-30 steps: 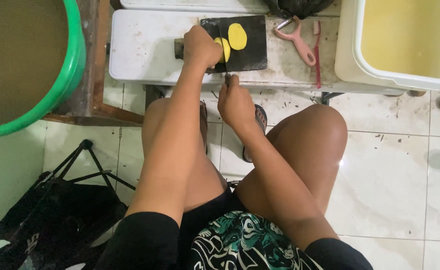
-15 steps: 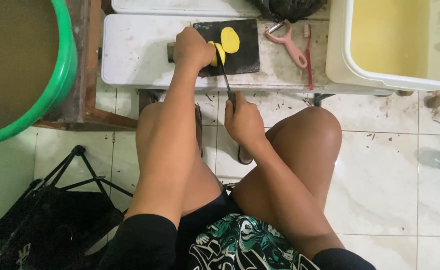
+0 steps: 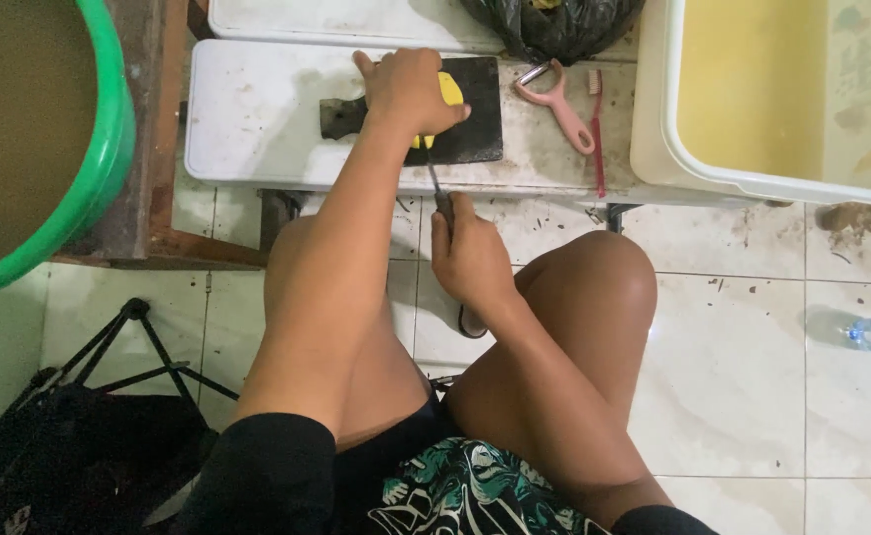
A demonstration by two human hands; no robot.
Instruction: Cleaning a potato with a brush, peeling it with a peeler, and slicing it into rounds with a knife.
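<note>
left hand (image 3: 411, 91) covering potato (image 3: 449, 89), right hand (image 3: 467, 253) gripping knife (image 3: 436, 186)

A yellow potato (image 3: 449, 89) on a black cutting board (image 3: 475, 109), beside a pink peeler (image 3: 554, 105), a green-rimmed tub (image 3: 108, 159) and green-patterned black shorts (image 3: 465, 490)

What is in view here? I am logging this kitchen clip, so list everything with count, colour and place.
potato piece: 1, yellow, on the board under the left hand
cutting board: 1, black, on the white bench
knife: 1, dark, right hand
peeler: 1, pink, right of the board
toothbrush: 1, red, beside the peeler
bench: 1, white, top
tub: 1, white, top right
basin: 1, green, top left
bag: 1, black, top
left hand: 1, pressing the potato
right hand: 1, grip on the knife
</note>
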